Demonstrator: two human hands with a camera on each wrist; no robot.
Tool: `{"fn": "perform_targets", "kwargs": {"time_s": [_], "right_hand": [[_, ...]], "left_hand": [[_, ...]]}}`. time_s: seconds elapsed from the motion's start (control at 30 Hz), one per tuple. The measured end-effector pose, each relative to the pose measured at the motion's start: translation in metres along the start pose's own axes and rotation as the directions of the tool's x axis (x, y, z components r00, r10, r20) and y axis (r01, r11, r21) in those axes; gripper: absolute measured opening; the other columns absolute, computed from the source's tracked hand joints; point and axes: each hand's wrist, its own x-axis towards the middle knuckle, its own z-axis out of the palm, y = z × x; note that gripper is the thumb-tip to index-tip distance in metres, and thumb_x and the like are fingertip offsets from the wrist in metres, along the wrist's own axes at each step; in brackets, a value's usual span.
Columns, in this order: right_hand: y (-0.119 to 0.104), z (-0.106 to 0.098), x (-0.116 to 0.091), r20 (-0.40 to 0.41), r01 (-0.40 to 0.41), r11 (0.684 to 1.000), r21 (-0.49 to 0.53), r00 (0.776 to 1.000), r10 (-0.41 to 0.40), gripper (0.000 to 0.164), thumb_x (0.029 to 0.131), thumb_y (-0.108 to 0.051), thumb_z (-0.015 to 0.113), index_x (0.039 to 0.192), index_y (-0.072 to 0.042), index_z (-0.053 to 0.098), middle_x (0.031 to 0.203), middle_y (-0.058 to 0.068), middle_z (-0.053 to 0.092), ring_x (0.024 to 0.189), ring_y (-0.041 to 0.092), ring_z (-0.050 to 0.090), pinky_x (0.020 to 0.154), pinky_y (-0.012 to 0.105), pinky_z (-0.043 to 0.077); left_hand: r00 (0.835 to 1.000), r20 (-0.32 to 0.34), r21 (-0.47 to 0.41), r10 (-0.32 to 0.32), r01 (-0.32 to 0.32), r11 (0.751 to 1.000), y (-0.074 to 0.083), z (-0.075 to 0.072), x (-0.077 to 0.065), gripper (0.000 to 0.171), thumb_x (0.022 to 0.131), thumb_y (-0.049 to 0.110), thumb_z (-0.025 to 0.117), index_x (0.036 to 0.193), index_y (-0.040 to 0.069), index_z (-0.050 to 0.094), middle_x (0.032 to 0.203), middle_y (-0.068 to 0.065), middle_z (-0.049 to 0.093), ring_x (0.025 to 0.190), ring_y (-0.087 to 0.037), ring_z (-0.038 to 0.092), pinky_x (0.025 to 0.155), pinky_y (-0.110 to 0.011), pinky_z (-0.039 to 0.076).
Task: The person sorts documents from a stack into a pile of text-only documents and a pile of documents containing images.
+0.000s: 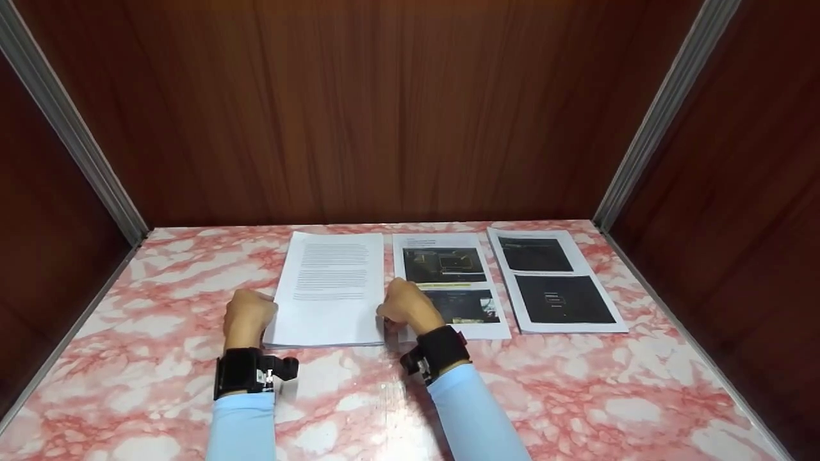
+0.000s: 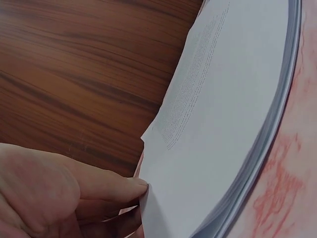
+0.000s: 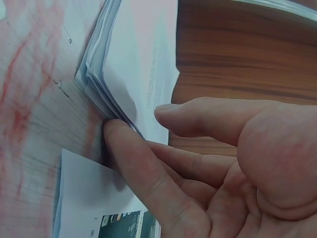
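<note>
Text-page stack (image 1: 333, 321) seems mid-squaring: left hand (image 1: 247, 314) at its eight o'clock, pinch unclear; right hand (image 1: 410, 304) unclenched at four; next move probably calls for even inward pressure.

Your left forearm (image 1: 241, 428) and right forearm (image 1: 477, 416) reach toward the paper stack (image 1: 327, 323). Your left hand (image 1: 248, 314) bends at its left edge, thumb tip touching it, fingers beneath the thumb. Your right hand (image 1: 411, 306) meets its right edge, a fingertip against its side, thumb lifted clear.
</note>
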Motion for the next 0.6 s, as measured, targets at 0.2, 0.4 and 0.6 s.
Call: {"fn": "perform_targets", "kwargs": {"time_s": [0.2, 0.4, 0.6], "right_hand": [[0.0001, 0.0002, -0.0006, 0.004, -0.002, 1.0, 0.012, 1.0, 0.002, 0.013, 0.074, -0.014, 0.061, 0.061, -0.01, 0.059, 0.067, 0.01, 0.07, 0.055, 0.019, 0.066, 0.044, 0.023, 0.042], [0.0018, -0.0004, 0.0003, 0.021, -0.005, 0.997, 0.072, 1.0, 0.003, 0.013, 0.075, -0.012, 0.059, 0.062, -0.009, 0.059, 0.068, 0.013, 0.07, 0.056, 0.022, 0.068, 0.043, 0.023, 0.044], [0.0049, -0.0045, -0.0003, 0.038, -0.004, 0.99, 0.143, 0.999, -0.001, 0.015, 0.078, -0.015, 0.058, 0.071, -0.003, 0.064, 0.07, 0.014, 0.07, 0.057, 0.023, 0.068, 0.045, 0.026, 0.049]], "left_hand": [[1.0, -0.002, -0.046, 0.025, -0.025, 0.999, -0.003, 0.0002, 0.001, 0.037, 0.075, 0.014, 0.053, 0.107, 0.005, 0.069, 0.116, -0.022, 0.062, 0.096, -0.035, 0.06, 0.067, -0.036, 0.047], [1.0, -0.008, -0.088, 0.015, -0.016, 0.996, -0.0045, 0.0, 0.0029, 0.039, 0.075, 0.016, 0.054, 0.11, 0.005, 0.067, 0.117, -0.023, 0.061, 0.097, -0.033, 0.058, 0.07, -0.034, 0.046], [1.0, 0.005, -0.133, -0.004, 0.004, 0.991, -0.0039, -0.0005, 0.0007, 0.033, 0.074, 0.017, 0.053, 0.097, 0.002, 0.069, 0.097, -0.019, 0.065, 0.075, -0.025, 0.056, 0.054, -0.028, 0.044]]}}
